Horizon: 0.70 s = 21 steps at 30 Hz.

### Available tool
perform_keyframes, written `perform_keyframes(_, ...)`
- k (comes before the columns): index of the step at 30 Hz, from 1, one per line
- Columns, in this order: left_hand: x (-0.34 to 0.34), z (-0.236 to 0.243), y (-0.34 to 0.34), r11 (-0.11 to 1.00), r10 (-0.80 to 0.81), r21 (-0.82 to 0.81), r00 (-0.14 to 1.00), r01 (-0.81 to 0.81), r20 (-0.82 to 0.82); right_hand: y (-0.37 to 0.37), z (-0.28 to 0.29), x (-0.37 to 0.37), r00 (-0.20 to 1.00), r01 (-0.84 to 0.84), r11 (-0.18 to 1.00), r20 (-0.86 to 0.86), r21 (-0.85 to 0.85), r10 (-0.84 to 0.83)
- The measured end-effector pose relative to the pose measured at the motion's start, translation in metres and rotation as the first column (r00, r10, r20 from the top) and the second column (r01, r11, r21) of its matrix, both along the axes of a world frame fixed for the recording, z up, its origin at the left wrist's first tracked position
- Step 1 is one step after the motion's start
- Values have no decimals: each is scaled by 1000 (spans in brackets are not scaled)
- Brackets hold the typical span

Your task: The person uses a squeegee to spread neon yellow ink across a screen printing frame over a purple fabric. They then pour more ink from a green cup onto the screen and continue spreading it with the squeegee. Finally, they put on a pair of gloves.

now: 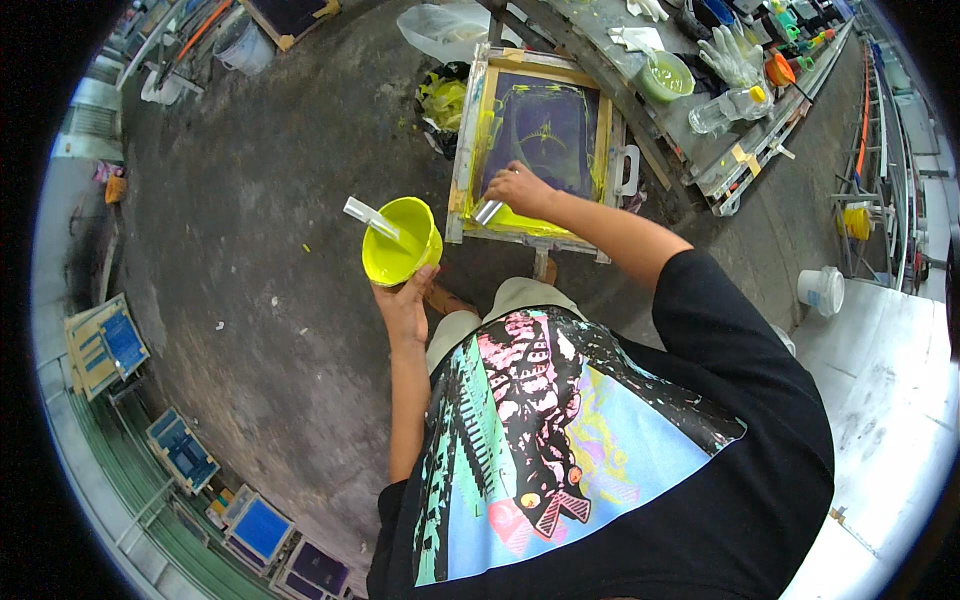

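Note:
My left hand (pixel 405 296) is closed on the lower side of a bright yellow tub (pixel 436 240) of yellow ink (pixel 392 258), held left of the screen. A white spatula (pixel 371 216) leans in the tub, its handle past the rim. My right hand (pixel 520 190) is closed on a short silvery metal bar, seemingly a squeegee (pixel 487 212), over the near left part of a screen-printing frame (pixel 603 152). Its dark mesh (pixel 560 120) carries a faint curved design and yellow ink smears along the edges. The squeegee's lower edge is hard to make out.
On the bench (pixel 655 90) at the right are a pale green bowl (pixel 667 77), a clear bottle (pixel 718 112) and white gloves (pixel 732 60). A yellow-smeared bag (pixel 440 100) lies left of the screen. Several framed screens (pixel 262 525) lean at the lower left; a white bucket (pixel 822 290) stands right.

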State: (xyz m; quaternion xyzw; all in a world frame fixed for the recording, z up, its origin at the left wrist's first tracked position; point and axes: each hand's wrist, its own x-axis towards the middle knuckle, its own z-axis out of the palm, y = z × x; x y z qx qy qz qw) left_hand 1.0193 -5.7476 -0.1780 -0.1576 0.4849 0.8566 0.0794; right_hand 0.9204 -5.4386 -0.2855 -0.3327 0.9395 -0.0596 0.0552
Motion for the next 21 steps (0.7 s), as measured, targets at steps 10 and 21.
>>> perform_keyframes(10,-9,-6,1,999,-44,19,999,44,-20,65,12,-4,972,-232,947,74,224,221)
perform_keyframes(21,-7,-50,44,984,-173,-48,984,174,33,76,11,71,875,474,876,159,-90,-457)
